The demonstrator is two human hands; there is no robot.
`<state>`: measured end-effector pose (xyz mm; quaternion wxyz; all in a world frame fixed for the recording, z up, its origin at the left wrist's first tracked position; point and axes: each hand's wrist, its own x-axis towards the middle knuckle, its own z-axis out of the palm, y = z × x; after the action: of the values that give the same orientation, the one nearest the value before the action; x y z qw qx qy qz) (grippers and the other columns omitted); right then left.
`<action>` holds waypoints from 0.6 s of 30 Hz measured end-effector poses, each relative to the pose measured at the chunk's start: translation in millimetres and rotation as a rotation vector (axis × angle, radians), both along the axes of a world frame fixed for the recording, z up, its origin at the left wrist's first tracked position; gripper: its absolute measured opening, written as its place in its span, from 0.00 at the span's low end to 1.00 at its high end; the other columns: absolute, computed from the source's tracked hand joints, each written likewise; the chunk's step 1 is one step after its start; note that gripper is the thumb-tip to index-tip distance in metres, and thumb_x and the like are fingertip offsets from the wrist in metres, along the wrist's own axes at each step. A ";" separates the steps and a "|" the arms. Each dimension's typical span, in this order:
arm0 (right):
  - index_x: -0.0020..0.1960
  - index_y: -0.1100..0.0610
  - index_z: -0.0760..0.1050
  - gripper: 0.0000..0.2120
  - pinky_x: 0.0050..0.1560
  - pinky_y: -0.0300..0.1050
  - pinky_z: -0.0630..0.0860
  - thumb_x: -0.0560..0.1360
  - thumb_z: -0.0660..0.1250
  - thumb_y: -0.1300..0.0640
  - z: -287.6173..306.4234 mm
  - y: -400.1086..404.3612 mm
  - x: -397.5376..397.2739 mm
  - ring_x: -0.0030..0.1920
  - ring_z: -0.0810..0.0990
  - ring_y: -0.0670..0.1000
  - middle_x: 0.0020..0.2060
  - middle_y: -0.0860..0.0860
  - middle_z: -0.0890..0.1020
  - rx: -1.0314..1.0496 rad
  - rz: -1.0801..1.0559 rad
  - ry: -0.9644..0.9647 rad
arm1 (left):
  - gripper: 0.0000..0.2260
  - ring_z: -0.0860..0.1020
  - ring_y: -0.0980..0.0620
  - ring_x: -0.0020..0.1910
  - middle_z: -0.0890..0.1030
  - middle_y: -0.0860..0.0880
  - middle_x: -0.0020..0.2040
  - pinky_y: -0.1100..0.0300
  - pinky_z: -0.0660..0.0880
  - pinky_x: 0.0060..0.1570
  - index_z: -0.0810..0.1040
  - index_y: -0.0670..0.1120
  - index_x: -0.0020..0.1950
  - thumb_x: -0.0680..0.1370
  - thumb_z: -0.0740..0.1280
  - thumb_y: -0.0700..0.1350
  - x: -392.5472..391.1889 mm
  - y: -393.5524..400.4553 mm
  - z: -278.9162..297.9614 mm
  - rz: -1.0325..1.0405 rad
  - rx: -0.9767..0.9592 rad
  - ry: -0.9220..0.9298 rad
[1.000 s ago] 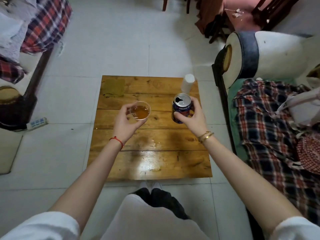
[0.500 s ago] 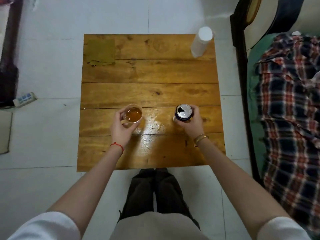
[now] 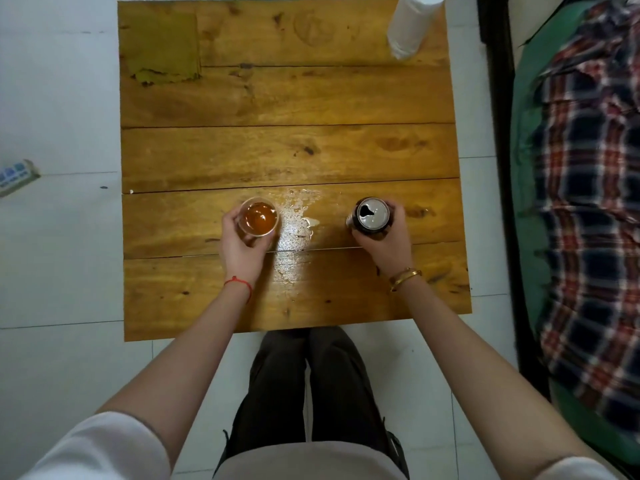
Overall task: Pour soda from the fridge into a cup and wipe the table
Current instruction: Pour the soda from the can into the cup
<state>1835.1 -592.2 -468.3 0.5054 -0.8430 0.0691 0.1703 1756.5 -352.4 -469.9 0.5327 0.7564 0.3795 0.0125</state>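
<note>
— Head view first: how do the arms lie?

— Both reach forward over the near edge of the wooden worktop. The left hand has its fingers curled round a clear cup of amber soda. The right hand grips an upright, opened can from its near side.

— Where do they stand?

— Cup and can sit on the third plank from the far edge, apart, with a wet, shiny spill between them. A white paper roll stands at the far right corner.

— Any writing?

— None readable; only the can's top shows. A red string circles the left wrist, a gold bangle the right.
</note>
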 end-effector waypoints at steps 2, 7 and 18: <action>0.65 0.58 0.66 0.33 0.53 0.25 0.71 0.65 0.78 0.59 -1.8 -0.3 -1.9 0.56 0.75 0.43 0.57 0.48 0.75 -0.004 -0.003 -0.011 | 0.31 0.76 0.51 0.62 0.74 0.50 0.65 0.67 0.76 0.55 0.68 0.48 0.68 0.69 0.77 0.39 -0.4 -2.0 -2.4 0.006 -0.007 -0.001; 0.65 0.57 0.65 0.33 0.53 0.25 0.71 0.66 0.78 0.59 -3.5 -4.6 -5.8 0.54 0.75 0.40 0.57 0.47 0.75 0.014 0.006 -0.015 | 0.31 0.74 0.55 0.60 0.71 0.54 0.62 0.74 0.75 0.51 0.67 0.45 0.68 0.69 0.76 0.36 1.2 -4.0 -3.4 0.003 -0.041 -0.003; 0.73 0.56 0.61 0.41 0.65 0.40 0.70 0.65 0.78 0.57 5.0 -14.8 -10.1 0.66 0.70 0.47 0.68 0.51 0.70 0.023 0.003 0.046 | 0.42 0.71 0.51 0.67 0.69 0.53 0.68 0.58 0.73 0.64 0.62 0.51 0.74 0.66 0.79 0.36 -4.3 6.2 -5.2 -0.097 -0.067 0.068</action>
<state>1824.9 -607.0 -463.3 0.5130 -0.8332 0.0774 0.1913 1752.3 -346.2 -475.1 0.5442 0.7558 0.3604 -0.0519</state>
